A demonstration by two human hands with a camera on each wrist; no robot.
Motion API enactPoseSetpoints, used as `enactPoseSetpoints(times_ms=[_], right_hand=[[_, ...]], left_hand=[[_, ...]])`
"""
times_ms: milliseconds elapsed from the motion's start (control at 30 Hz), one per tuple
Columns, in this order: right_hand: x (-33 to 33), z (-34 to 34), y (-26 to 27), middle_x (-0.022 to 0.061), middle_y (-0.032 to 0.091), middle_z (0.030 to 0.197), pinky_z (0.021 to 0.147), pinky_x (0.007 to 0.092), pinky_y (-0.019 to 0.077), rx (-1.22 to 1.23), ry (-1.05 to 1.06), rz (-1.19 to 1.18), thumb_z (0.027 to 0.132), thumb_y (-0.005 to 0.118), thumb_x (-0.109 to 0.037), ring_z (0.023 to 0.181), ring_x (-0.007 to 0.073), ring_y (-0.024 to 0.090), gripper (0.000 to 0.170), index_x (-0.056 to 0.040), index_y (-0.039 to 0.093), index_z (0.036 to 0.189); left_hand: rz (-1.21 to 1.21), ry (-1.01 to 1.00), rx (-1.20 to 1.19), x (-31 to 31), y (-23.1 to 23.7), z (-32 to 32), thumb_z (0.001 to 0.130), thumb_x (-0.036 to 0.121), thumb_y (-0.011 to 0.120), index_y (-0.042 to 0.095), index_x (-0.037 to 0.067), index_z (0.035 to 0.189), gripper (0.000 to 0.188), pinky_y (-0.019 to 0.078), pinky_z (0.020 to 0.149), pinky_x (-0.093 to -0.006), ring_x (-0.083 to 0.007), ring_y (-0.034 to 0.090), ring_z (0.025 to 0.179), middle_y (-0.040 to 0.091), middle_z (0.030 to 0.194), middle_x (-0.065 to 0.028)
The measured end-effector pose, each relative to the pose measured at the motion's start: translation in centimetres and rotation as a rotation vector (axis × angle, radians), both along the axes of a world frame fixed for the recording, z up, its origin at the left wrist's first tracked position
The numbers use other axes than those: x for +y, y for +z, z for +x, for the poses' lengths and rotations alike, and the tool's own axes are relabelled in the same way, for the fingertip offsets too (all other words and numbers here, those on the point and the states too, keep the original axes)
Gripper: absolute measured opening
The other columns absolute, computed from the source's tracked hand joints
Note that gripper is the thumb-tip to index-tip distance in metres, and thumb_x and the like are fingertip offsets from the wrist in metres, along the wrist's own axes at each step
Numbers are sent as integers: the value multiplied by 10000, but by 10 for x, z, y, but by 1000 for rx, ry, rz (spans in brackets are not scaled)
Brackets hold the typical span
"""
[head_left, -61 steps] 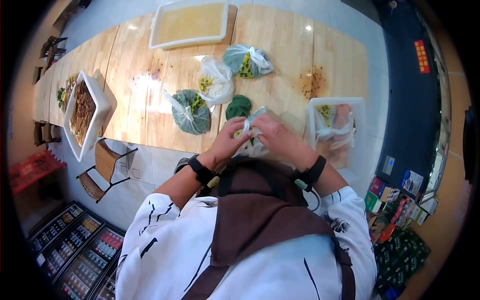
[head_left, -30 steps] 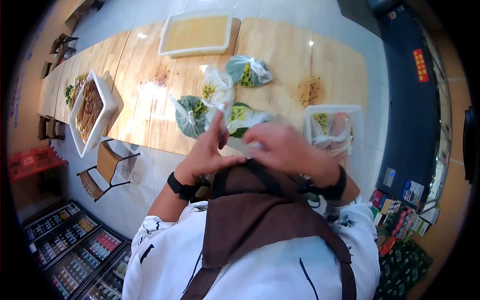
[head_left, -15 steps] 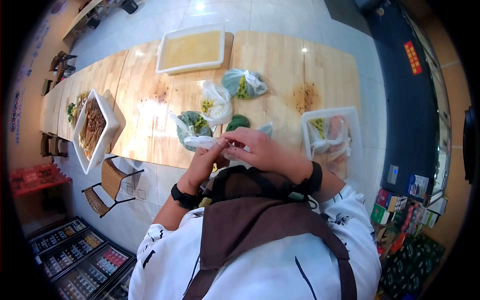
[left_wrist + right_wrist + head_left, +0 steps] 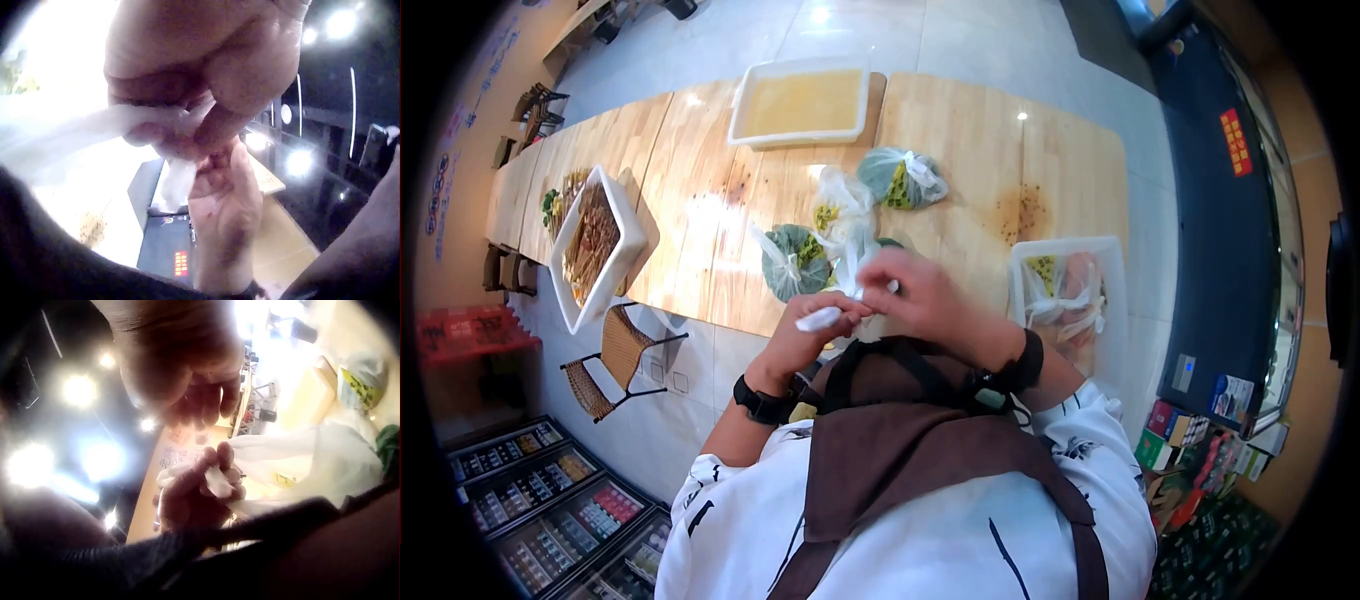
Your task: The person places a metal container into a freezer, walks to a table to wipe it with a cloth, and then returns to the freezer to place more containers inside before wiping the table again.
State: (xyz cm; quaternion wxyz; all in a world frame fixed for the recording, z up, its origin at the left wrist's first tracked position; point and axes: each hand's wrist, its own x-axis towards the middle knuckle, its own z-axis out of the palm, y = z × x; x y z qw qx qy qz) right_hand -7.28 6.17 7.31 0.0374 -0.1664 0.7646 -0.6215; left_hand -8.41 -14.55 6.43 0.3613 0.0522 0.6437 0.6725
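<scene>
In the head view my left hand pinches the twisted neck of a white plastic bag, a white end sticking out past the fingers. My right hand, blurred, is just to its right. The left wrist view shows my left hand gripping the stretched plastic, with my right hand beyond. In the right wrist view my right hand has loosely bent fingers, apart from my left hand, and nothing is visible in them. The bag's contents are mostly hidden.
Tied bags of greens and a whitish bag lie around the hands. A tub of yellowish liquid stands at the back, a tray of skewers at left, a bin with bags at right.
The two hands worked close together half a second ago; now the right has lifted slightly away, blurred. The left has turned, and the white end points down-left. The view has shifted a little.
</scene>
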Motion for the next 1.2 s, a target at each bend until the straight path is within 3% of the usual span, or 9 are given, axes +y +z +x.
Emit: enactPoseSetpoints(times_ms=[100, 233, 333, 433, 633, 700, 1067, 1133, 1200], right_hand=[[-10, -24, -18, 128, 615, 949, 807, 345, 457, 319, 7, -90, 859, 515, -118, 903, 254, 593, 193, -25, 583, 1013], [-11, -36, -29, 118, 611, 1029, 841, 335, 450, -168, 270, 93, 851, 459, -97, 955, 252, 581, 291, -31, 561, 1117], [-8, -39, 1, 104, 619, 1020, 817, 294, 450, -369, 385, -22, 837, 467, -89, 932, 174, 576, 335, -48, 545, 1160], [-13, -39, 7, 97, 620, 1020, 807, 279, 447, -454, 459, -1, 829, 513, -107, 914, 147, 569, 324, -47, 555, 1145], [-16, -29, 20, 63, 584, 845, 760, 336, 441, 185, 219, 320, 786, 595, -137, 850, 224, 566, 121, -36, 602, 852], [-9, -32, 37, 60, 556, 784, 777, 366, 412, 867, 28, 478, 722, 593, -118, 856, 244, 548, 57, -72, 581, 754], [70, -32, -11, 85, 577, 832, 769, 366, 420, 559, -206, 668, 753, 608, -53, 846, 280, 549, 58, -31, 563, 783], [53, -22, -8, 98, 573, 830, 745, 371, 434, 428, -243, 577, 766, 610, -45, 820, 291, 551, 62, -21, 559, 791], [30, -15, 6, 129, 559, 829, 683, 384, 453, 248, -84, 247, 778, 596, -30, 757, 319, 542, 63, -7, 544, 804]], left_hand=[[-61, -96, 269, 4, -2, 5, 787, -71, 552, 634, 25, 805, 128, 456, 705, -250, -151, 596, 813, 631, 832, -27], [-340, -176, 822, 1, 10, 1, 658, -86, 589, 578, 42, 758, 163, 471, 689, -305, -261, 595, 790, 593, 776, -96], [-277, 266, 1007, 5, 9, 6, 699, -106, 586, 533, 12, 964, 295, 463, 712, -289, -217, 568, 815, 562, 979, -138], [-312, 329, 1117, 10, 14, 8, 721, -95, 586, 514, 10, 1011, 316, 461, 728, -291, -221, 551, 851, 530, 1030, -139], [-414, 225, 1104, -5, 26, 10, 763, -64, 571, 563, -20, 1125, 364, 460, 840, -351, -321, 545, 1001, 539, 1125, -177], [-525, 117, 1313, -14, 45, 6, 827, 49, 572, 571, -20, 1106, 287, 440, 889, -369, -334, 539, 1059, 562, 1145, -176], [-586, 466, 919, -96, 23, 25, 977, 281, 366, 573, 10, 745, 413, 369, 982, -439, -252, 630, 883, 665, 875, -139], [65, 716, 437, -87, 23, 17, 987, 317, 327, 564, 27, 741, 448, 372, 978, -383, -243, 595, 967, 653, 910, -157], [213, 539, 378, -68, 16, 15, 984, 289, 326, 547, 33, 854, 362, 365, 978, -358, -252, 550, 1050, 588, 1084, -200]])
